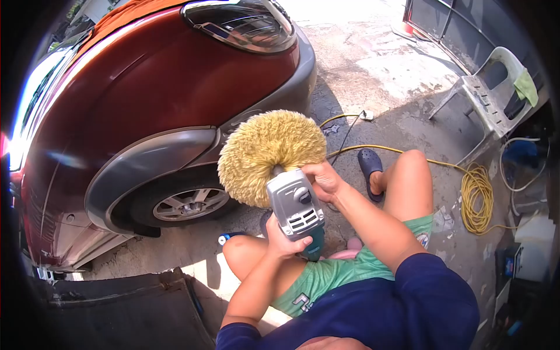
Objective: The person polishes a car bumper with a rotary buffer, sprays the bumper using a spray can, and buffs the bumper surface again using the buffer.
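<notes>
Gripping a gray-and-teal polisher (296, 204), a person seated low beside a dark red car (134, 87) holds the tool above the lap, its shaggy yellow pad (265, 149) turned toward the front wheel (192, 204). The left hand (283, 238) is curled around the housing, thumb laid across its side. The right hand (324, 179) is bent with its fingertips at the lower edge of the pad, next to the head of the tool; whether they pinch the wool cannot be told.

The person wears green shorts (361, 265) and a navy shirt (373, 309), with a dark clog (370, 169) on one foot. On the concrete floor (402, 137), a yellow cord (402, 150) runs from near the pad to a coil (477, 201) toward the floor's right edge. A white outlet block (366, 115) lies beyond the clog. Near the floor's far right corner, a pale green cloth (525, 88) hangs on a plastic chair (493, 96). An orange cover (125, 20) drapes the car's hood.
</notes>
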### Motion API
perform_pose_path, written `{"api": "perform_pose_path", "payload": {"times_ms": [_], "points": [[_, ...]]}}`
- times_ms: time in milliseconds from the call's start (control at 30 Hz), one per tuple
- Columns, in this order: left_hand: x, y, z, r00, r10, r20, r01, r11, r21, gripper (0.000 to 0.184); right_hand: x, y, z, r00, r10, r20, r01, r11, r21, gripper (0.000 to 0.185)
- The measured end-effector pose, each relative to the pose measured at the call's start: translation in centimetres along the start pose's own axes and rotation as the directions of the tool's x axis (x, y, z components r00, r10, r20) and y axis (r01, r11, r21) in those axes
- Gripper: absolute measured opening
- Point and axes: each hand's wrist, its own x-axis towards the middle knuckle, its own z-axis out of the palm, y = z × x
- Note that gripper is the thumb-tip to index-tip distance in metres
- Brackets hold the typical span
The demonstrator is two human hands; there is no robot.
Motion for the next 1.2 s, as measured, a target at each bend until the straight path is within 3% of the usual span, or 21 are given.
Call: {"api": "perform_pose_path", "payload": {"times_ms": [67, 100, 133, 233, 300, 333, 433, 500, 567, 667, 700, 733, 800, 833, 900, 933, 967, 1000, 1033, 1100, 1200], "points": [[0.7, 1.1, 0.0, 0.994, -0.066, -0.084, 0.057, 0.993, -0.101, 0.096, -1.0, 2.0, 1.7, 0.985, 0.051, -0.163, -0.070, 0.991, -0.113, 0.040], [-0.2, 2.4, -2.2, 0.990, -0.040, -0.133, 0.055, 0.992, 0.113, 0.095, -1.6, 4.5, 3.0, 0.985, 0.126, -0.115, -0.131, 0.990, -0.043, 0.037], [0.5, 1.5, -0.6, 0.985, 0.006, -0.174, 0.010, 0.996, 0.089, 0.093, -3.3, 4.4, 1.5, 0.988, 0.121, -0.093, -0.127, 0.990, -0.068, 0.038], [1.0, 1.3, 2.1, 0.960, 0.102, -0.261, -0.113, 0.993, -0.027, 0.084, -5.5, 3.5, -0.7, 0.989, 0.137, -0.057, -0.147, 0.962, -0.231, 0.049], [0.6, 0.3, 1.7, 0.965, 0.077, -0.250, -0.107, 0.988, -0.109, 0.095, -5.0, 3.4, -1.0, 0.981, 0.167, -0.100, -0.192, 0.910, -0.366, 0.053], [0.5, 0.5, 1.7, 0.954, 0.094, -0.284, -0.129, 0.986, -0.107, 0.104, -5.0, 5.1, -2.6, 0.997, 0.065, -0.037, -0.074, 0.853, -0.517, 0.066], [0.5, 0.2, 0.3, 0.910, 0.242, -0.338, -0.269, 0.963, -0.035, 0.114, -7.1, 7.7, -11.8, 0.842, 0.492, -0.221, -0.404, 0.305, -0.862, 0.076], [0.5, 1.6, -0.4, 0.834, 0.317, -0.451, -0.324, 0.944, 0.064, 0.114, -8.5, 7.4, -17.8, 0.767, 0.604, -0.216, -0.315, 0.062, -0.947, 0.089], [0.4, 3.7, -0.4, 0.735, 0.324, -0.596, -0.315, 0.941, 0.123, 0.109, -7.7, 3.2, -17.9, 0.654, 0.634, -0.412, -0.323, -0.259, -0.910, 0.097], [0.0, 4.1, -2.5, 0.604, 0.256, -0.755, -0.402, 0.916, -0.011, 0.098, -6.6, -4.4, -22.4, 0.733, 0.483, -0.480, -0.070, -0.647, -0.759, 0.100], [0.1, 4.1, -3.2, 0.527, 0.263, -0.808, -0.441, 0.897, 0.004, 0.096, -5.4, -8.7, -21.5, 0.719, 0.489, -0.495, 0.029, -0.732, -0.681, 0.097], [-0.2, 4.5, -3.8, 0.491, 0.240, -0.838, -0.447, 0.894, -0.006, 0.096, -4.8, -11.9, -20.6, 0.798, 0.388, -0.461, -0.004, -0.763, -0.647, 0.091], [-1.0, 4.8, -4.9, 0.451, 0.210, -0.867, -0.459, 0.888, -0.023, 0.096, -4.3, -15.8, -21.5, 0.947, 0.038, -0.319, -0.148, -0.831, -0.537, 0.064], [-1.4, 4.8, -5.4, 0.450, 0.207, -0.869, -0.465, 0.885, -0.030, 0.096, -4.5, -15.4, -21.5, 0.978, -0.207, 0.016, -0.186, -0.906, -0.381, 0.041], [-1.4, 4.3, -6.0, 0.428, 0.219, -0.877, -0.475, 0.880, -0.012, 0.096, -5.4, -13.1, -18.5, 0.965, -0.261, -0.035, -0.221, -0.731, -0.646, 0.025], [-1.1, 3.9, -6.1, 0.400, 0.236, -0.886, -0.479, 0.878, 0.018, 0.096, -6.9, -9.7, -16.8, 0.981, -0.189, -0.034, -0.142, -0.590, -0.795, 0.025], [-1.2, 3.9, -6.4, 0.375, 0.257, -0.891, -0.474, 0.879, 0.054, 0.097, -8.2, -5.5, -15.8, 0.982, 0.046, -0.182, -0.141, -0.459, -0.877, 0.029], [-1.5, 4.1, -6.7, 0.400, 0.257, -0.880, -0.441, 0.896, 0.061, 0.097, -9.4, -1.1, -15.2, 0.852, 0.404, -0.333, -0.172, -0.385, -0.907, 0.038], [-1.6, 4.2, -6.8, 0.418, 0.254, -0.872, -0.409, 0.910, 0.068, 0.098, -11.4, 4.2, -16.7, 0.687, 0.666, -0.291, -0.144, -0.268, -0.953, 0.048], [-1.6, 3.5, -6.2, 0.439, 0.244, -0.865, -0.352, 0.932, 0.084, 0.100, -14.5, 11.1, -16.3, 0.262, 0.940, -0.217, -0.241, -0.153, -0.958, 0.056], [-1.2, 1.7, -5.9, 0.477, 0.249, -0.843, -0.253, 0.957, 0.140, 0.106, -16.8, 14.3, -15.8, 0.268, 0.954, -0.137, -0.322, -0.045, -0.946, 0.056]]}}
